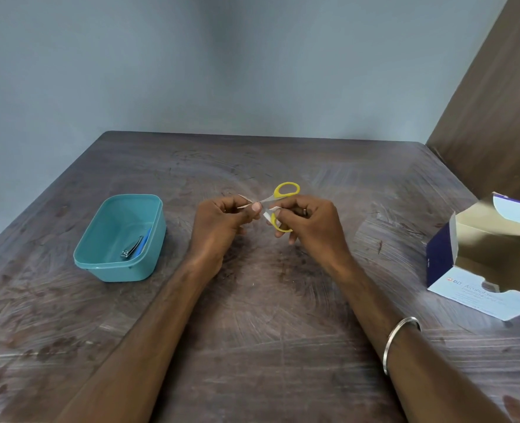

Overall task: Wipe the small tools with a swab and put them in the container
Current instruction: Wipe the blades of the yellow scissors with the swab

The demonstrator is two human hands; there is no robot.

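Two hands meet above the middle of the scratched wooden worktop (283,346), and I see both engaged on one pair of small scissors (278,195) with yellow handles. My left hand (222,222) has its fingers curled together, thumb and forefinger pinching the blade end, whose tip pokes out to the left of the knuckles. My right hand (309,222) has its fingers curled around the lower yellow handle loop and clamps a white swab (270,212) against the scissors near the pivot; the upper loop stands free above that hand. A metal bangle (400,340) circles the right forearm.

To the left, well apart from the hands, a teal container (100,264) sits on the worktop. Inside it, toward its near right corner, a metal nail clipper (131,248) lies beside a blue item (144,242) that leans along the container wall; I cannot tell what the blue item is.

At the right edge, an opened cardboard swab box (478,288), blue and white, rests on the worktop with its flap raised.
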